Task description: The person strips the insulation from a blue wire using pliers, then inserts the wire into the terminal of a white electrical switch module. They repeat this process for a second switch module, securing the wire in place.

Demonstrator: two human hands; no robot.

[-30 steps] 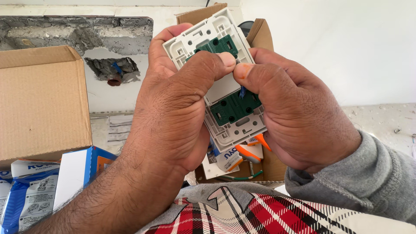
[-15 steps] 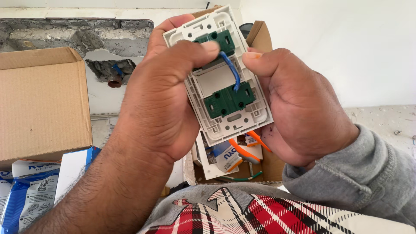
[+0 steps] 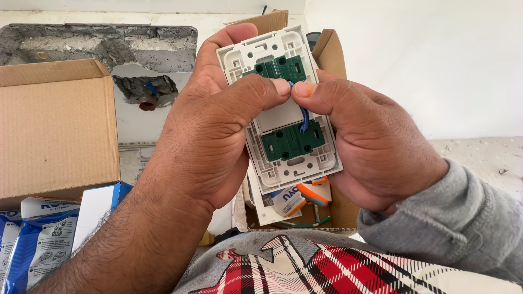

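Blue wire [image 3: 303,117] already looped between the two green modules on the white socket plate's [image 3: 283,109] back; its upper end looked unseated. Left hand [image 3: 218,130] and right hand [image 3: 365,136] gripped the plate, thumbs pinching that wire above the open cardboard box [image 3: 327,49].

Your left hand [image 3: 212,136] covers the left edge of the white socket plate [image 3: 283,109], and your right hand [image 3: 365,141] hides its right side. Your thumbs conceal the upper end of the blue wire [image 3: 304,117]. The open cardboard box [image 3: 327,207] behind is mostly hidden, its contents too jumbled to identify. The blue packets [image 3: 32,245] are cut off by the frame's left and bottom edges.
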